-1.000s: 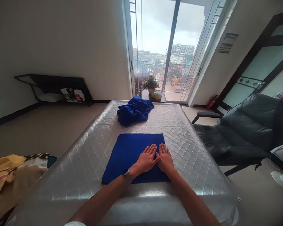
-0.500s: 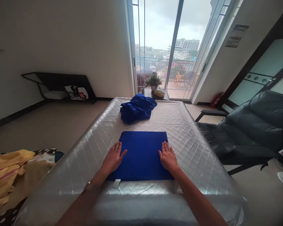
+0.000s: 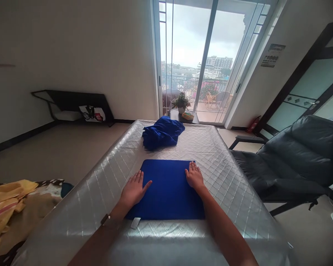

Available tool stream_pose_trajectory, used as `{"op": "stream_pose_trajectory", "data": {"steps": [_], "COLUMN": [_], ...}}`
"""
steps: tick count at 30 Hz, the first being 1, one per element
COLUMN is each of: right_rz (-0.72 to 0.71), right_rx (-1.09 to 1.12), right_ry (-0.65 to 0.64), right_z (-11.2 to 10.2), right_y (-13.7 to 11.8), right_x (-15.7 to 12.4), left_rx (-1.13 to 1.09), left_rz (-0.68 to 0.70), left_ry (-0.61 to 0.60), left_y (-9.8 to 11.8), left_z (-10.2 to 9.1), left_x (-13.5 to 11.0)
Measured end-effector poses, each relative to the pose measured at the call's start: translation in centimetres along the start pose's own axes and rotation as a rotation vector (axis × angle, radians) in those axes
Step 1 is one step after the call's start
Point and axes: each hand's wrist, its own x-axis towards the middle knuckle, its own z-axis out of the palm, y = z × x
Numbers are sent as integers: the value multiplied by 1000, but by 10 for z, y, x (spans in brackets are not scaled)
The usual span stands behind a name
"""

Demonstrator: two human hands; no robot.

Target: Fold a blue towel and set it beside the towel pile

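Note:
A folded blue towel (image 3: 169, 188) lies flat on the silver quilted table (image 3: 227, 177), with a white label at its near left corner. My left hand (image 3: 133, 190) rests flat and open on the towel's left edge. My right hand (image 3: 194, 176) lies flat and open near the towel's far right corner. A crumpled heap of blue cloth (image 3: 162, 133) sits at the far end of the table, apart from both hands.
A black leather armchair (image 3: 291, 159) stands close on the right. Yellow and patterned fabric (image 3: 11, 199) lies at the lower left. Beyond the table are a small side table with a potted plant (image 3: 181, 101) and glass balcony doors. A low black shelf stands by the left wall.
My hands went from side by side on the towel's right part to spread apart at its two edges. Since then the right hand has slid further away along the right edge.

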Motion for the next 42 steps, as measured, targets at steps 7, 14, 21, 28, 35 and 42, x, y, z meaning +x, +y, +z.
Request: {"op": "stream_pose_trajectory", "data": {"steps": [7,14,21,28,35,42], "right_rz": [-13,-38,3,11,-15,-5], "right_rx": [3,-25,41,34,-17,-5], "right_ry": [37,24,43,11,-69,9], "right_z": [4,6,4,3,-12,-2], "right_y": [4,8,4,3,3,3], "right_x": [-3,-3,-3,-2,7,16], "left_rx": [-161,-295,-187,-105,-152,-155], "left_rz": [290,436,276,35,21,18], "left_ry": [34,15,42,108,134,120], "left_y": [121,200,112,11,9,7], "left_z": [-37,-18,0,9,9,10], "left_x": [44,77,78,73,69,70]}}
